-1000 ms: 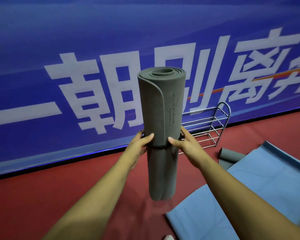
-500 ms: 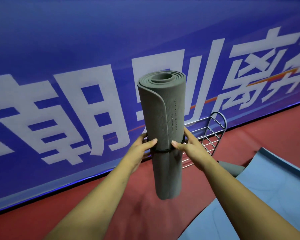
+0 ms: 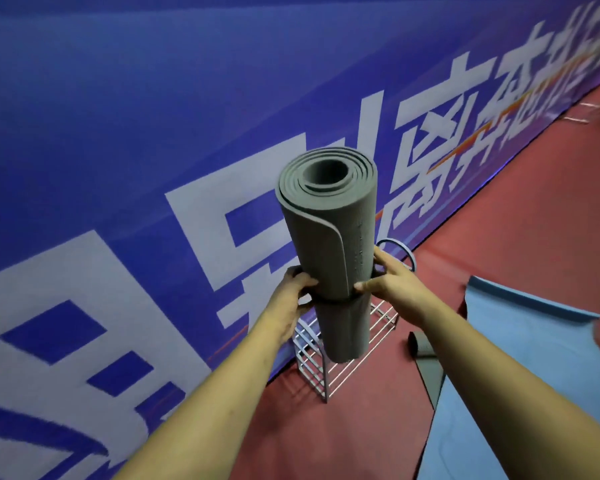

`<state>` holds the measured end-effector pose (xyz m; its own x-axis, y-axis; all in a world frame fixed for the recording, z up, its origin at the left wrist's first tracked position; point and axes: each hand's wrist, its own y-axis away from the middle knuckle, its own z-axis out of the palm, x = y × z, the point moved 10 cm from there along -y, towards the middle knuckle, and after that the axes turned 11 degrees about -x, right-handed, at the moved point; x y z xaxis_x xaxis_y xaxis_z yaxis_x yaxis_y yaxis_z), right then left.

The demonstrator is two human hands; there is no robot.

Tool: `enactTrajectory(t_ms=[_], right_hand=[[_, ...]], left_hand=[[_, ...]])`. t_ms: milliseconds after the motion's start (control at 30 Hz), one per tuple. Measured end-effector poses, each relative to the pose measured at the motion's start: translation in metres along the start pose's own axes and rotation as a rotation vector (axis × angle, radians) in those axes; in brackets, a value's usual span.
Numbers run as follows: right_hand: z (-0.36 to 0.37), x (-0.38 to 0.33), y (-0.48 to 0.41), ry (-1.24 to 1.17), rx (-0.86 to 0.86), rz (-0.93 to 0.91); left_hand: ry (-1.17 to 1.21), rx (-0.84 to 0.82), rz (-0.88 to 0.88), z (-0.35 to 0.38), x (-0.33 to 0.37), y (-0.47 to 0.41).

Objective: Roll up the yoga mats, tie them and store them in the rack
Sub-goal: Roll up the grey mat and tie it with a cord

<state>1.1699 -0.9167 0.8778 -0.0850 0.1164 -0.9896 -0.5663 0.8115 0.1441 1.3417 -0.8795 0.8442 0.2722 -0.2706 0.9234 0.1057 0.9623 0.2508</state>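
Note:
I hold a rolled grey yoga mat [image 3: 329,237] upright in front of me, a dark strap [image 3: 333,300] tied around its middle. My left hand [image 3: 291,299] grips the roll's left side at the strap. My right hand [image 3: 392,285] grips its right side at the same height. Directly below and behind the roll stands the metal wire rack [image 3: 317,368] against the wall; the roll's lower end hangs over the rack's near end. The roll hides much of the rack.
A blue banner wall [image 3: 153,133] with large white characters runs along the left. On the red floor [image 3: 516,209] to the right lies an unrolled blue mat [image 3: 520,341], with a partly rolled grey mat [image 3: 426,365] beside it.
I have moved closer to the rack with the roll, and the view has turned right. The roll now hangs over the rack instead of left of it. Both hands keep their grip.

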Motion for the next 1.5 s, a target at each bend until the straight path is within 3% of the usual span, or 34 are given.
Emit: enactTrajectory(t_ms=[167, 400, 667, 1033, 1133, 1267, 1500], right_hand=[[-0.026, 0.005, -0.053, -0.034, 0.042, 0.023], [-0.068, 0.048, -0.137, -0.106, -0.013, 0.067], [-0.132, 0.129, -0.224, -0.28, -0.155, 0.278], [-0.155, 0.228, -0.27, -0.184, -0.434, 0.581], [-0.151, 0.262, -0.276, -0.234, -0.466, 0.651], [-0.145, 0.279, -0.287, -0.473, -0.423, 0.727], [-0.14, 0.298, -0.299, -0.34, -0.494, 0.79]], left_hand=[[0.064, -0.046, -0.004, -0.016, 0.006, -0.068], [0.134, 0.015, -0.046, -0.04, -0.03, -0.149], [0.255, 0.297, -0.044, -0.039, -0.082, -0.23], [0.286, 0.652, -0.161, -0.036, -0.155, -0.255], [0.36, 0.684, -0.198, -0.036, -0.178, -0.256], [0.453, 0.726, -0.184, -0.048, -0.206, -0.262], [0.493, 0.718, -0.141, -0.056, -0.214, -0.276]])
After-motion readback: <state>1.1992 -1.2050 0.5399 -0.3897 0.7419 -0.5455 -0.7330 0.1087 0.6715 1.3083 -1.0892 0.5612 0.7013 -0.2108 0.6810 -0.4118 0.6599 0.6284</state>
